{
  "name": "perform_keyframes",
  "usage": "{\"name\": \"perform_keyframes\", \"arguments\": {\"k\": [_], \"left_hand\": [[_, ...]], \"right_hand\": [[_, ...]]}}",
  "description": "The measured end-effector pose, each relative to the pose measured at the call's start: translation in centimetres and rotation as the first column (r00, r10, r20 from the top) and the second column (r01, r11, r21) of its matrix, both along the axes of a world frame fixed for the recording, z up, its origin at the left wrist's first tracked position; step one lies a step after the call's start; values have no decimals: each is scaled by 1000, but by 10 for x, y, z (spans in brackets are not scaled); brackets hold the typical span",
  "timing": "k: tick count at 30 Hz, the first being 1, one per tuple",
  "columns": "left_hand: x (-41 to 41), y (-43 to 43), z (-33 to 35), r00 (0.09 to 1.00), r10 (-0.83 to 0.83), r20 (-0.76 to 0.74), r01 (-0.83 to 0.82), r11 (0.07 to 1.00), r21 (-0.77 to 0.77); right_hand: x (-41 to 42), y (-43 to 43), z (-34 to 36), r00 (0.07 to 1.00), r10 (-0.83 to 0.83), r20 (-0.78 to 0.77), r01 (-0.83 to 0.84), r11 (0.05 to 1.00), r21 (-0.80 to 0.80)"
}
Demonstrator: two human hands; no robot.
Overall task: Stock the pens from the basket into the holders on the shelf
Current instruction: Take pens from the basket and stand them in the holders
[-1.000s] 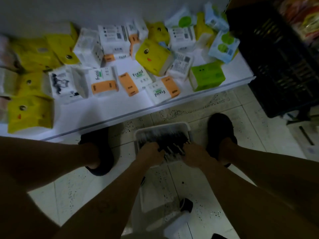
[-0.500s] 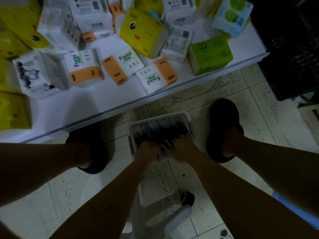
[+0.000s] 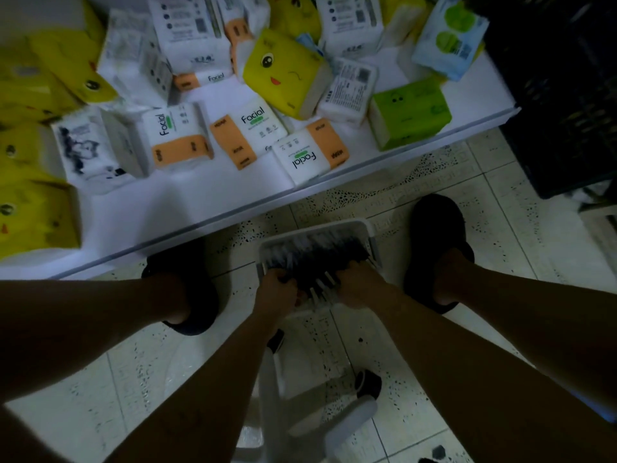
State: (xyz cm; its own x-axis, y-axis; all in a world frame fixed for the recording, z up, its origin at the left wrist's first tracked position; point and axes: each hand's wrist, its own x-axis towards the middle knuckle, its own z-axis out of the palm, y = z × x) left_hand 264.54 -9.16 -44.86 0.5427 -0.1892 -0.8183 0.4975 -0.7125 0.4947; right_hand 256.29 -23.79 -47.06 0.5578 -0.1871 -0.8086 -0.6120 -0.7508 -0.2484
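A white basket [image 3: 364, 228] sits on the tiled floor between my two dark shoes, filled with a heap of dark pens [image 3: 317, 259] with pale tips. My left hand [image 3: 275, 292] reaches into the near left of the basket, fingers curled round a bunch of pens. My right hand [image 3: 359, 287] is at the near right of the basket, fingers also curled round pens. No pen holders are in view.
A low white shelf [image 3: 207, 208] ahead carries several tissue packs, yellow, green and orange-white. A black crate [image 3: 567, 105] stands at the right. A white stool frame [image 3: 273, 389] with black feet lies under my arms.
The view has tilted down and closer to the shelf. Both hands stay in the near end of the basket, closing together round the pens.
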Motion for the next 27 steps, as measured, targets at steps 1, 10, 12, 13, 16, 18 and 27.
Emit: {"name": "perform_keyframes", "arguments": {"k": [1, 10, 12, 13, 16, 18, 27], "left_hand": [[0, 0, 2, 1000, -9, -28, 9, 1000, -17], [-4, -5, 36, 976, -144, 163, 157, 985, -68], [-8, -5, 50, 942, -188, 277, 219, 972, -85], [-9, -5, 58, 924, -199, 326, 244, 965, -101], [-10, -2, 79, 891, -202, 405, 286, 945, -158], [-10, -3, 92, 911, -163, 379, 242, 955, -172], [-3, 5, 150, 838, -36, 544, 245, 917, -316]], "right_hand": [[-2, -1, -1, 998, -39, 41, 40, 999, -7], [-11, 3, 40, 902, -369, 224, 368, 929, 49], [-12, 6, 50, 852, -457, 254, 454, 888, 74], [-11, 8, 57, 819, -502, 277, 497, 863, 93], [-8, 13, 76, 745, -584, 322, 571, 808, 145], [-9, 14, 88, 772, -536, 342, 520, 842, 145], [-6, 21, 160, 650, -604, 460, 567, 789, 235]]}}
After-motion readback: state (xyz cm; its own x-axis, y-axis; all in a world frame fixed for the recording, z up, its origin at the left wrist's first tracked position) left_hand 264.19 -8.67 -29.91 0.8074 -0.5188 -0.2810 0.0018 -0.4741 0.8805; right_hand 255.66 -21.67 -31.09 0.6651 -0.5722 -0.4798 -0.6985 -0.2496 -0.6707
